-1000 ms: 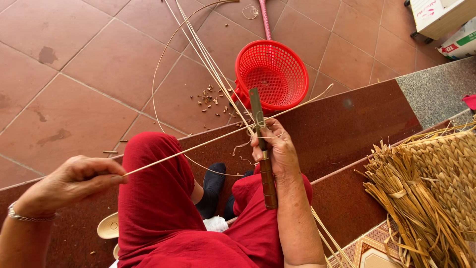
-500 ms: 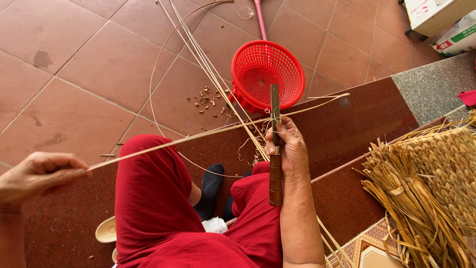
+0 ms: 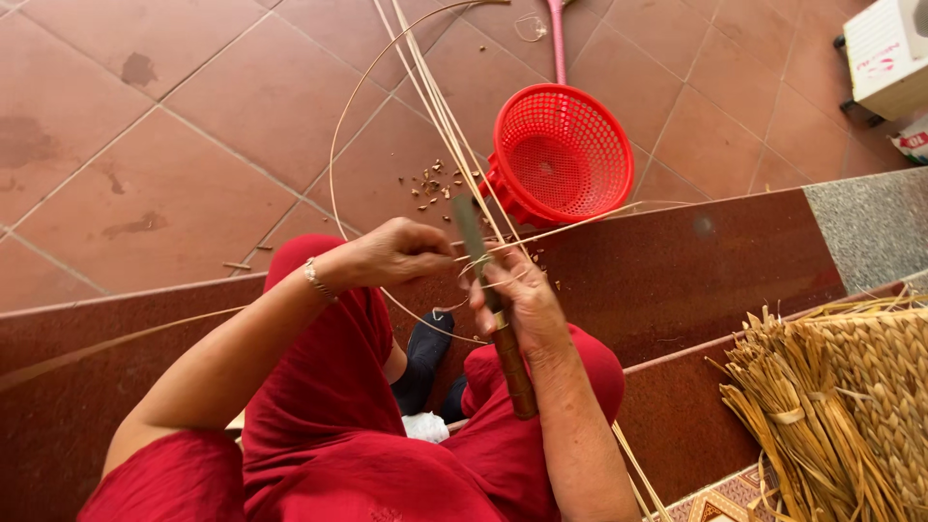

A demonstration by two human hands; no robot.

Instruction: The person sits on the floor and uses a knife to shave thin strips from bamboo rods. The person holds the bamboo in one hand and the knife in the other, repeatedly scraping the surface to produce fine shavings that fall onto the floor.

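My right hand [image 3: 522, 295] grips a knife [image 3: 493, 304] with a brown wooden handle, its blade pointing up and away from me. My left hand [image 3: 396, 251] is closed on a thin pale cane strip [image 3: 541, 234] right beside the blade. The strip runs right toward a red basket and trails left across the step behind my arm. A bundle of long pale cane strips [image 3: 435, 97] lies on the tiled floor, reaching past the blade. My knees in red trousers [image 3: 319, 406] are below both hands.
A red plastic mesh basket [image 3: 561, 155] with a pink handle lies tilted on the tiles. Small shavings [image 3: 430, 184] are scattered left of it. A woven straw piece [image 3: 841, 406] with loose ends sits at the right on the dark red step [image 3: 696, 271]. A white box [image 3: 884, 48] stands at top right.
My left hand has come in from the far left to the knife blade, taking a new hold on the strip near it. The right hand with the knife has stayed almost in place.
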